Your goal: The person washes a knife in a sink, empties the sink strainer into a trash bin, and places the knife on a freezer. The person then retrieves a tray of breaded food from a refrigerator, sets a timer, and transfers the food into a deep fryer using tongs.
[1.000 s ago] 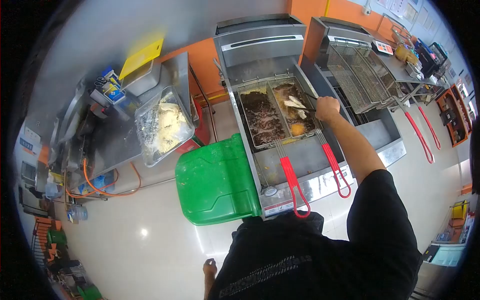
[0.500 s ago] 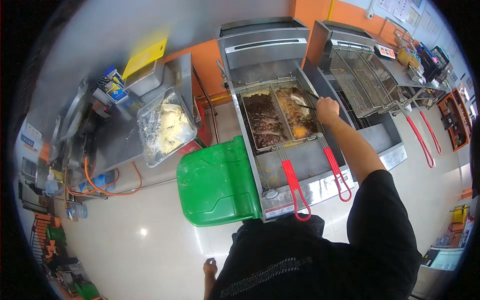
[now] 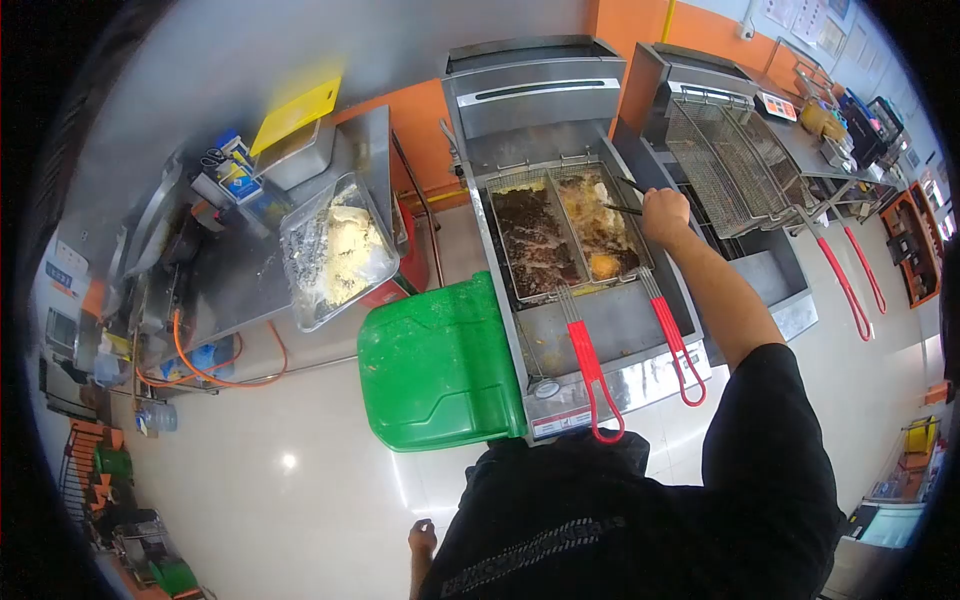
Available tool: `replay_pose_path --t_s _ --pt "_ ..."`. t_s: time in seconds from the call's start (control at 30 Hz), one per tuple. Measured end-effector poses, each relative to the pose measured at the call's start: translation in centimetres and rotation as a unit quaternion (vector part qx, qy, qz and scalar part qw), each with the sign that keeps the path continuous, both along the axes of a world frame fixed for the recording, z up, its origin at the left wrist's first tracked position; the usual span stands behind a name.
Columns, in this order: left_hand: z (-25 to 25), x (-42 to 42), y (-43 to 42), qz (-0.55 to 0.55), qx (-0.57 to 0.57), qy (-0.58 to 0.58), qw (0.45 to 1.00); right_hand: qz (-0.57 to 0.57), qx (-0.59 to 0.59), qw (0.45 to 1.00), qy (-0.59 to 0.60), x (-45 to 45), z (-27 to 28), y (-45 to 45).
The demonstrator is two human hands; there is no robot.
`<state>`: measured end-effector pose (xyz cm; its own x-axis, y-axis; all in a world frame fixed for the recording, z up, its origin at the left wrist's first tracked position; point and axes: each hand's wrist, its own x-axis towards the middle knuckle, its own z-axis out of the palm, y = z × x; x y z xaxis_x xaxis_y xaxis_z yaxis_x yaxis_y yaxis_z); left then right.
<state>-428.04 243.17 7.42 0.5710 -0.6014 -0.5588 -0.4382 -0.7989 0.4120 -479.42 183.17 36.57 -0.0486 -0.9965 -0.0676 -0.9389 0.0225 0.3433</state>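
My right hand [image 3: 665, 215] is closed on dark tongs [image 3: 625, 209], whose tips reach over the right fryer basket [image 3: 643, 255]. A pale piece of food [image 3: 601, 192] lies in the bubbling oil by the tips, and an orange-gold piece [image 3: 604, 266] floats near the basket's front end. Beside it, the left fryer basket [image 3: 520, 296] sits in dark, foaming oil. Both baskets have red handles pointing toward me. Low in the view, my left hand [image 3: 423, 538] hangs by my side with its fingers curled; what it holds, if anything, is too small to tell.
A green bin lid [image 3: 440, 365] stands left of the fryer. Beyond it, a metal tray [image 3: 308, 311] holds pale flour near a yellow board [image 3: 296, 115]. More wire baskets [image 3: 725, 165] rest over the fryer at right. An orange hose [image 3: 225, 384] hangs at left.
The tongs' tips have come away from the pale food, which now lies in the oil. Foam has spread in the right basket. The view has shifted slightly.
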Motion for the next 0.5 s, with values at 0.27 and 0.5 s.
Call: replay_pose_path --t_s 0.27,0.5 --pt "0.1 0.2 -0.2 0.000 -0.005 -0.032 0.999 0.036 -0.037 0.995 0.091 0.2 -1.3 -0.4" --pt "2.3 0.1 -1.3 0.010 0.010 -0.030 0.999 0.041 -0.060 0.995 0.074 0.0 -5.2 -2.4"
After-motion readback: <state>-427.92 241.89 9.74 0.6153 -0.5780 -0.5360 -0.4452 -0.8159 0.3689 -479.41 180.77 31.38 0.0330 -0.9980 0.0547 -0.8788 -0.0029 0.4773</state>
